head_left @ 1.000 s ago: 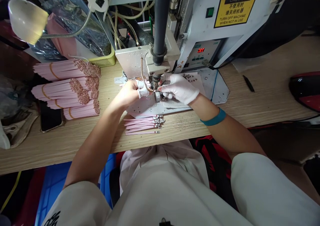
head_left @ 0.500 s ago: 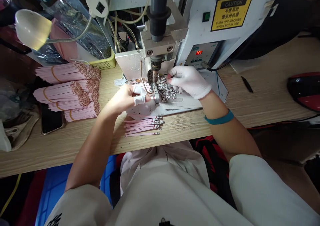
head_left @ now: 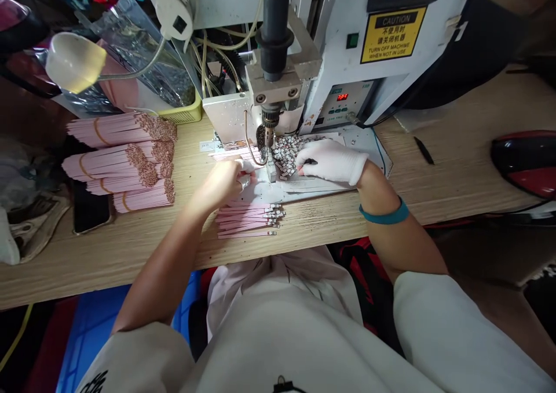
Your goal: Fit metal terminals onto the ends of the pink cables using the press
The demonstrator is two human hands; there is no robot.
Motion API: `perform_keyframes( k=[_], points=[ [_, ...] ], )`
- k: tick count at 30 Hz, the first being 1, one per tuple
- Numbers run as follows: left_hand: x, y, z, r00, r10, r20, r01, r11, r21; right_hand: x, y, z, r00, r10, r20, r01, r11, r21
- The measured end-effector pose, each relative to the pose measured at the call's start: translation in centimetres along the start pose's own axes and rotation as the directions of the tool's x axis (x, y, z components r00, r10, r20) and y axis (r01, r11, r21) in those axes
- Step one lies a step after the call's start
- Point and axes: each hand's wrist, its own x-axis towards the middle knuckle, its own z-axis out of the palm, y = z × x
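Your left grip looks closed on a pink strip right at the press head, while your gloved right grip lies just beside the heap of small metal tabs, though I can't tell if it holds one. Only a small loose stack of tabbed pink strips lies on the table below your hands; if the rubber-banded pink bundles at the left of the frame are still to do, most of the work looks left.

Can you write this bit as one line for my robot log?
left hand: at pink strips | right hand: gloved, beside small metal pieces | machine tip: near both
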Motion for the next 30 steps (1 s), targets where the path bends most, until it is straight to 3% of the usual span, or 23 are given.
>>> perform_keyframes(
  k=[3,5,8,10,13,17,22,30],
  points=[
    [-0.1,0.0,-0.4,0.999,0.039,0.009,-0.038,0.993,-0.112,-0.1,-0.6,0.0,0.997,0.028,-0.077,-0.02,0.995,0.102],
    [-0.1,-0.2,-0.6,0.998,0.054,0.024,-0.048,0.981,-0.187,-0.1,-1.0,0.1,0.985,0.147,-0.089,-0.119,0.957,0.264],
    [-0.1,-0.3,-0.6,0.996,0.052,0.07,-0.029,0.954,-0.298,0.1,-1.5,0.5,0.956,0.293,-0.022,-0.231,0.794,0.562],
    [0.0,-0.4,-0.5,0.994,0.054,0.093,-0.015,0.923,-0.384,0.6,-1.9,1.0,0.96,0.279,-0.034,-0.179,0.698,0.693],
    [0.2,-0.4,-0.3,0.997,0.033,0.07,0.003,0.883,-0.469,1.4,-2.4,1.7,0.968,0.242,-0.07,-0.084,0.571,0.816],
    [0.5,-0.9,0.1,0.999,-0.034,0.009,0.033,0.833,-0.552,2.4,-3.3,2.2,0.961,0.276,-0.009,-0.111,0.418,0.901],
    [0.9,-1.3,0.6,0.999,-0.036,-0.002,0.027,0.776,-0.63,3.0,-3.9,2.2,0.951,0.308,0.032,-0.156,0.387,0.909],
    [1.7,-0.4,0.7,0.998,-0.059,0.018,0.058,0.782,-0.621,3.1,-3.7,2.7,0.954,0.299,0.009,-0.13,0.385,0.914]
  ],
)
